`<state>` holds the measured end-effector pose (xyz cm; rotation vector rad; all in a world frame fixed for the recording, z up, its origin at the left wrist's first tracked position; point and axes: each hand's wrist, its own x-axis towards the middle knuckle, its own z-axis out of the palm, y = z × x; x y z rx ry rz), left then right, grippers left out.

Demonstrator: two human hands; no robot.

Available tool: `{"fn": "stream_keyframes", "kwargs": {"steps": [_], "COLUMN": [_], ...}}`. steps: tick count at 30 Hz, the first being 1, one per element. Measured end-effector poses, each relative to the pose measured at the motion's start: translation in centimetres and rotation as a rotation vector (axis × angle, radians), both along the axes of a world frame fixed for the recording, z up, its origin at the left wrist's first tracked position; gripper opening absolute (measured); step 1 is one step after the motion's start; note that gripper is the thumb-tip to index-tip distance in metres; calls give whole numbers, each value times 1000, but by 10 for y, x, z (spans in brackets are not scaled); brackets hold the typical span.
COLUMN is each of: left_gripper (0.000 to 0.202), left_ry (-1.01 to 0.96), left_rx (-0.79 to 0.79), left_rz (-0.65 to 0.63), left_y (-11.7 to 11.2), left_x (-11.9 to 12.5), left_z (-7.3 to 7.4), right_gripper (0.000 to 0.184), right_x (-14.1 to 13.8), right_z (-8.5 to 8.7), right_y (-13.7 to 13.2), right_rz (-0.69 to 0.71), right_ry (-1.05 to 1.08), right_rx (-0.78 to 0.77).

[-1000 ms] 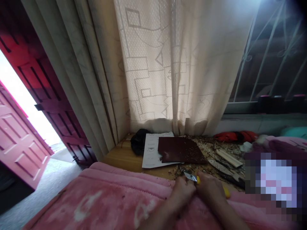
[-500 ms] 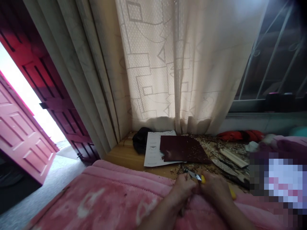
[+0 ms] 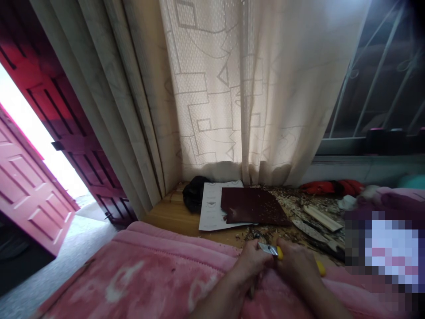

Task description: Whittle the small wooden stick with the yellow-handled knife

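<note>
On our left stood a red door [image 3: 71, 128], then a pink blanket [image 3: 142, 274] along the near edge of the wooden table [image 3: 168, 215]. Toward the table's far left corner we had a black bundle [image 3: 192, 195], a white sheet [image 3: 208, 217] beside it and a dark red board [image 3: 254, 205] overlapping the sheet. By the near edge our left hand [image 3: 250, 260] was curled closed; we could not tell around what. Our right hand [image 3: 295, 261] was wrapped firmly about a yellow-handled cutter [image 3: 269, 250], its blade beside our left thumb. Shavings [image 3: 292, 199] and a pale strip [image 3: 322, 218] lay farther right.
</note>
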<state>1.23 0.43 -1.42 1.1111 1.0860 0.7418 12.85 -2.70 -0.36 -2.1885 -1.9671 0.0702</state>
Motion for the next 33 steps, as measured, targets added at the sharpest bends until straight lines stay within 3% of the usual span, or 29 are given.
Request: {"fn": "stream_keyframes", "kwargs": {"steps": [11, 20, 33], "left_gripper": [11, 10, 10], "left_ry": [-13, -1, 77], "left_rx": [61, -16, -25], "left_rz": [-18, -24, -32], "left_y": [-2, -6, -4], "left_x": [-3, -2, -2], "left_z": [-2, 11, 11], "right_gripper": [22, 23, 24], "right_x": [-1, -2, -2], "right_z": [-2, -1, -3], "right_y": [0, 0, -2], "right_rz": [-13, -22, -30], "right_ry": [-11, -17, -21], "right_rx": [8, -4, -11]}}
